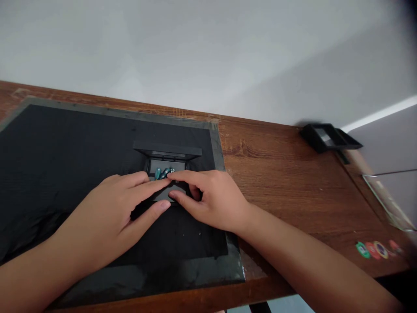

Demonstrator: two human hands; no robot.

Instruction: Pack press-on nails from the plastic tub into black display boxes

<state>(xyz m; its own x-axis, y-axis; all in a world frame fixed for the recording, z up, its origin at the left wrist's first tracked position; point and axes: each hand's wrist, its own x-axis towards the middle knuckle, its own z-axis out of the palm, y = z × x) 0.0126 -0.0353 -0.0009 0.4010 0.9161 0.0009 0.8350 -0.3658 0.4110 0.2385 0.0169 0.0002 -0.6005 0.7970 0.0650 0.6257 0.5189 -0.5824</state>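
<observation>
A small black hinged box stands on the dark mat with its lid raised at the back and a grey lining inside. Shiny teal pieces, perhaps jewellery, lie in it; their exact kind is hard to make out. My left hand reaches in from the left, fingers extended and thumb apart, its index fingertip at the pieces. From the right comes my right hand, index fingertip at the same pieces, thumb apart below it and the other fingers curled. Both hands cover the front of the box.
The black mat is taped to a brown wooden table. At the back right sits a black tray-like holder. Several colourful round stickers or tokens lie near the front right edge. A pale wall rises behind the table.
</observation>
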